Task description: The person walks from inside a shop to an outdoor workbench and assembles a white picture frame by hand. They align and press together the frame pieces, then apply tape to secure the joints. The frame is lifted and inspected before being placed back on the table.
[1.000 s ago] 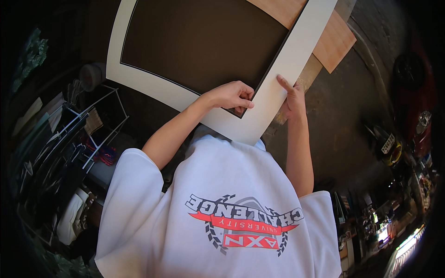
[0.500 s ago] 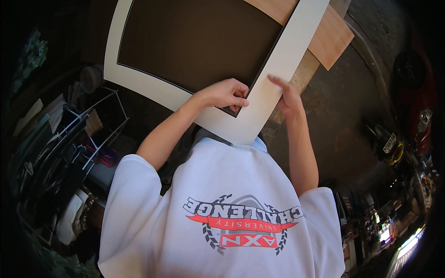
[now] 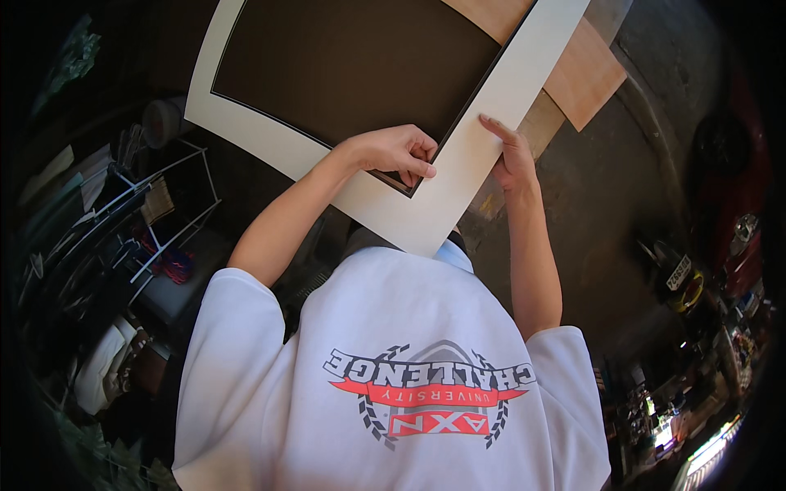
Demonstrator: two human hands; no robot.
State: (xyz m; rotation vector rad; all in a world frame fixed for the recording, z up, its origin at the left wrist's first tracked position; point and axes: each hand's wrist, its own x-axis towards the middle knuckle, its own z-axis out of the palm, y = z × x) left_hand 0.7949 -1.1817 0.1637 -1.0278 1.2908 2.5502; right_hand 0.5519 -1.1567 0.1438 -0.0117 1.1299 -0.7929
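A large flat white frame, like a picture mat with a thin black inner edge, lies tilted before me with one corner toward my chest. Inside it shows a dark brown surface. My left hand is closed at the near inner corner, thumb and fingers pinching the frame's edge; some fingertips dip inside and are partly hidden. On the right outer edge, my right hand grips the frame with its thumb on top and its other fingers out of sight beneath.
Thin light wood sheets lie under the frame at the upper right. A white wire rack with dark items stands at the left. At the right are a vehicle with a plate and a cluttered area.
The near corner of the frame has shifted slightly up and left in view, and both hands have moved up a little with it. Their grips look the same.
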